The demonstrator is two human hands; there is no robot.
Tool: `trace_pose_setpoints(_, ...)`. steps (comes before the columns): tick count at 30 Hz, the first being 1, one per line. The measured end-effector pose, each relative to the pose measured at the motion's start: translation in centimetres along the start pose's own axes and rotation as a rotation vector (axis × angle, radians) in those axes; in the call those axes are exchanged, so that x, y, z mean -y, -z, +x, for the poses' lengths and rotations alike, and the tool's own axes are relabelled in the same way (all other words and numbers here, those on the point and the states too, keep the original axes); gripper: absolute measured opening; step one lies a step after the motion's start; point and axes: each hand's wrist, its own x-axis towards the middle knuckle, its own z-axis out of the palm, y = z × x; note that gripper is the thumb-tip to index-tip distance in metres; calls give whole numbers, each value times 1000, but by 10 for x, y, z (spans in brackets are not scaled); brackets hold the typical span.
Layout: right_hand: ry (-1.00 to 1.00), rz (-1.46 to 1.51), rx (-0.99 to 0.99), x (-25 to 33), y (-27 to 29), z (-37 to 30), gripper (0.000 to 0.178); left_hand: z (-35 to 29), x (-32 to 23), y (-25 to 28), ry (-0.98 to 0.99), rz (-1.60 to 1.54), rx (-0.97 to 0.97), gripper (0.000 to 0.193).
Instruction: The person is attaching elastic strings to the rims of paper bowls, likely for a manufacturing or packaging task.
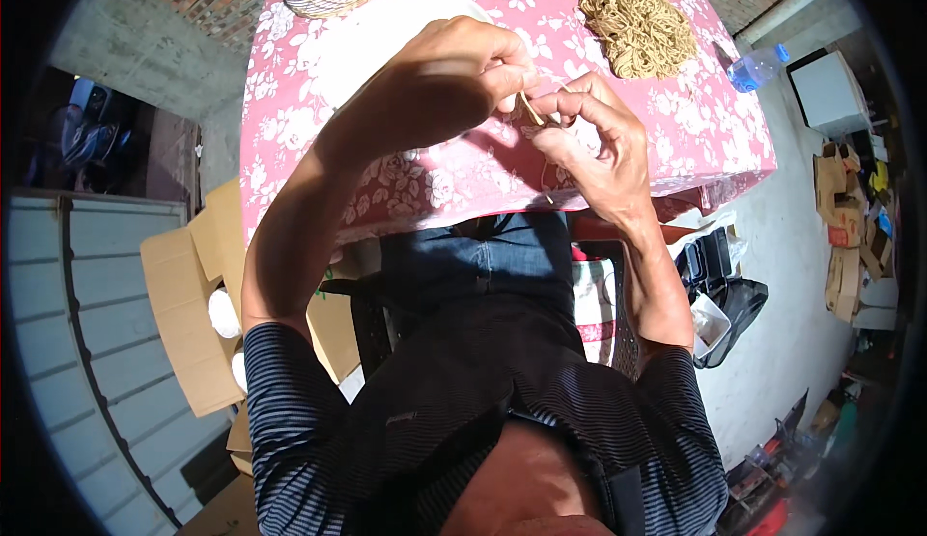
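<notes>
Pink floral cloth (715,130) covers the table I sit against, its near edge over my lap, which likely suits close handwork. The tan cord heap (637,24) lies on the table's far right, probably to keep it within reach yet off the patch where my 2 hands meet. My left hand (473,58) arches in from the left, its thumb and finger pinched narrow on the top of 1 short tan strand (530,108). My right hand (599,140) faces it, thumb and forefinger a little apart around the lower end; whether they grip it I cannot tell. The strand hangs slantwise between both sets of fingertips, above the cloth, perhaps so that I can see it in the sunlight.
</notes>
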Motion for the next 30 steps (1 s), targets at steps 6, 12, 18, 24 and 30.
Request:
trace_pose_setpoints(6, -108, 7, -115, -1, -11, -1, 10, 2, -7, -3, 96, -191, 23, 19)
trace_pose_setpoints(12, -156, -24, -42, -2, -20, -12, 8, -1, -28, -3, 328, -520, 20, 12)
trace_pose_setpoints(18, -414, 265, 25, 13, -5, -3, 16, -9, -17, -9, -172, -17, -43, 15)
trace_pose_setpoints(24, -534, 325, 72, 13, -2, 1, 20, -11, -22, -10, -87, -154, -60, 13)
trace_pose_setpoints(30, -368, 463, -73, 4, -10, -1, 22, -13, -16, -4, -38, -118, -59, 18)
